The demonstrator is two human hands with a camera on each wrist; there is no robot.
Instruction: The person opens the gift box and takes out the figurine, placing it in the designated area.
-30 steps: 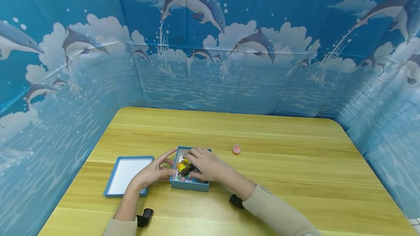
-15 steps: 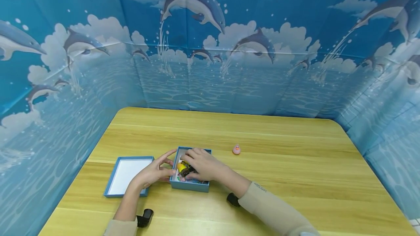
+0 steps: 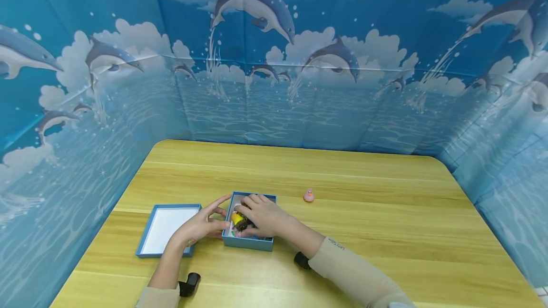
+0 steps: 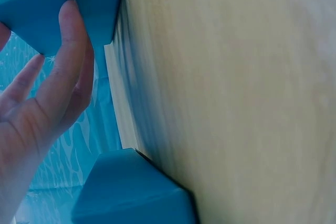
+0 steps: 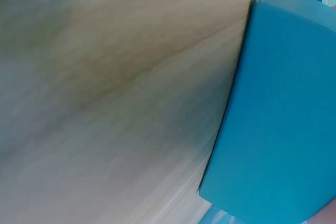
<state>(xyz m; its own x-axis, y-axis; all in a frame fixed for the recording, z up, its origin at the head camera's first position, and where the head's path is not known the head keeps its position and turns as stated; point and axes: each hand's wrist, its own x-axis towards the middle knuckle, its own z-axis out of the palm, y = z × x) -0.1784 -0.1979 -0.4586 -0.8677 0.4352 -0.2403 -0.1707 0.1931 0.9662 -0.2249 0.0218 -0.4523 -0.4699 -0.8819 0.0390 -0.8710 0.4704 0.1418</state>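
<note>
1. Already, the shallow blue lid (image 3: 169, 225) lies off, white inside up, left of the open blue rectangular box (image 3: 247, 243) on your wood-grain counter (image 3: 385, 213).
2. Your left hand (image 3: 200, 226) touches the box's side, grip spread wide.
3. Your right hand (image 3: 263, 215) reaches inside, beside a yellow-and-dark toy (image 3: 237, 219) — you can't tell what its grip holds.
4. Work inside looks unfinished — a pink toy duck (image 3: 308, 196) sits outside.

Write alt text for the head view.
A person's right hand reaches into a blue box containing a yellow item; the left hand touches the box's side. On the wooden table, an upturned blue lid lies left of the box and a pink toy duck sits to its right.
</note>
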